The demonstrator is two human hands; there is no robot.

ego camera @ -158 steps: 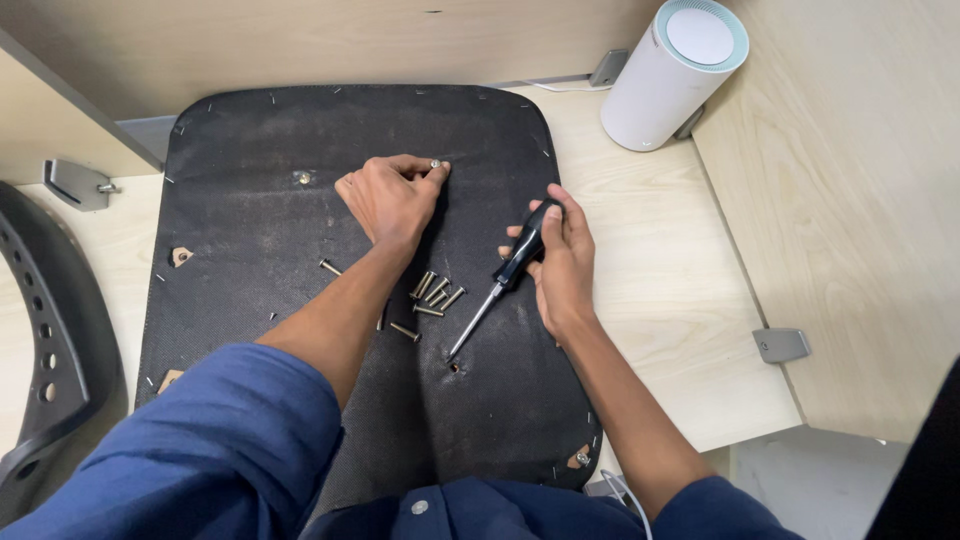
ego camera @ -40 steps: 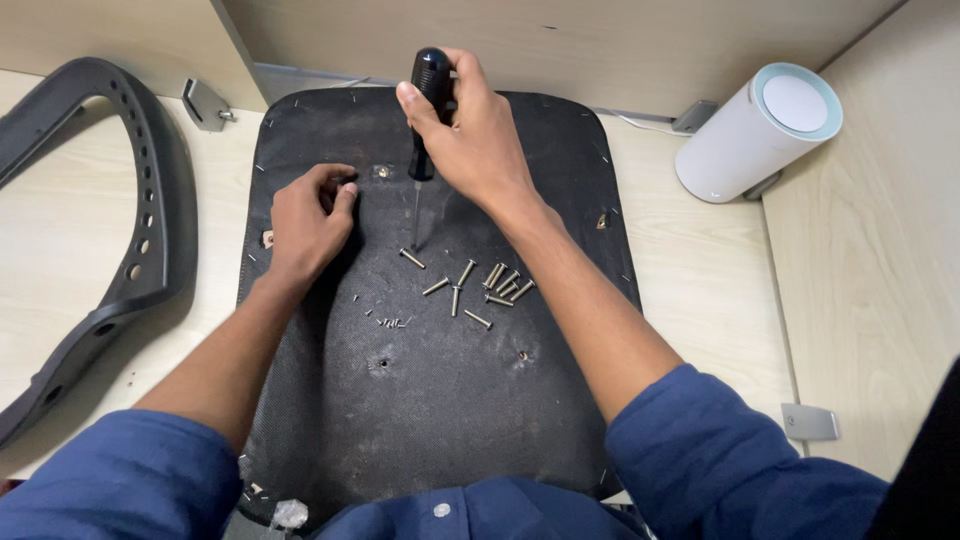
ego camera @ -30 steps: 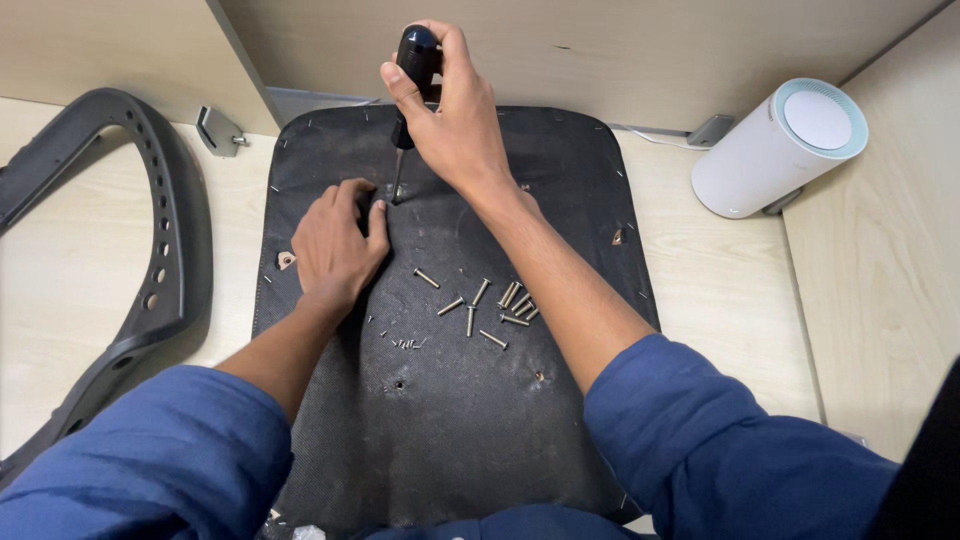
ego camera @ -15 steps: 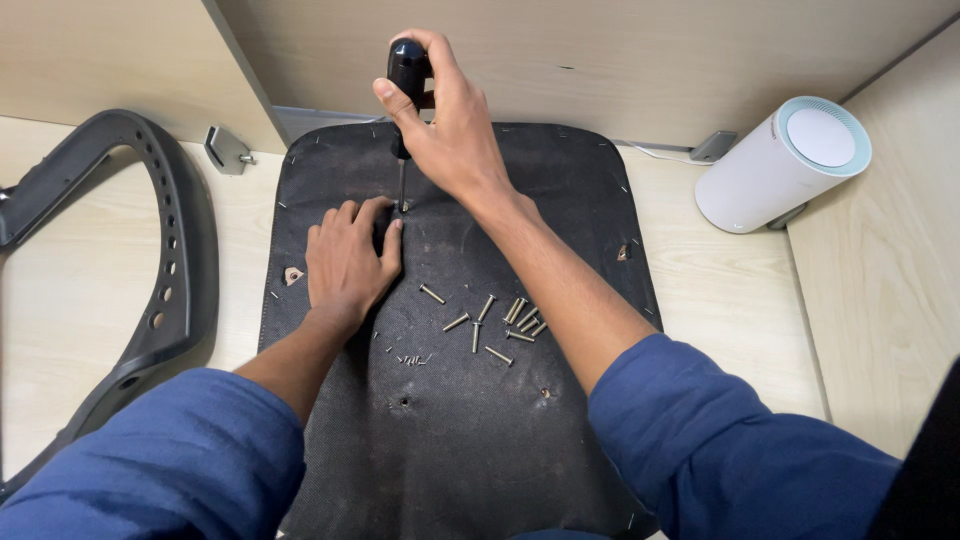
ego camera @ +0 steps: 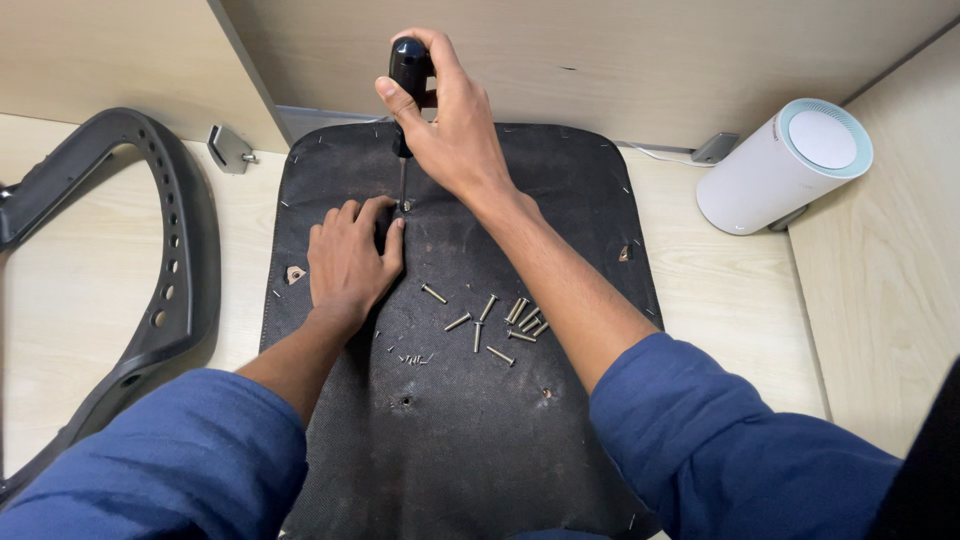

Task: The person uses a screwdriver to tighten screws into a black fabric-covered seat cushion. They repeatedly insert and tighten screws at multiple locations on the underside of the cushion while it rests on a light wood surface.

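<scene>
Taking the black seat panel point(ego camera: 560, 200) as our landmark, we start well to its left, where a curved black chair frame point(ego camera: 178, 250) lies on the pale wooden floor, with a small metal bracket point(ego camera: 230, 150) between the frame and the panel's upper left corner. On the panel's left half our left hand point(ego camera: 348, 262) lies palm down with the fingers together and flat, pressing on the fabric; it grips nothing, and its fingertips rest just beside the tip of the screwdriver point(ego camera: 406, 95). That screwdriver stands nearly upright over the panel's upper middle, its thin shaft meeting the panel at a small screw point just beside the left index finger. Our right hand point(ego camera: 455, 135) is wrapped tight around the black handle from above, the thumb on its near side. Lower, near the panel's centre, a scatter of loose screws point(ego camera: 492, 325) lies on the fabric, apart from both hands. Past the panel's right edge a white cylinder point(ego camera: 780, 165) with a pale teal top stands against the wooden wall.
</scene>
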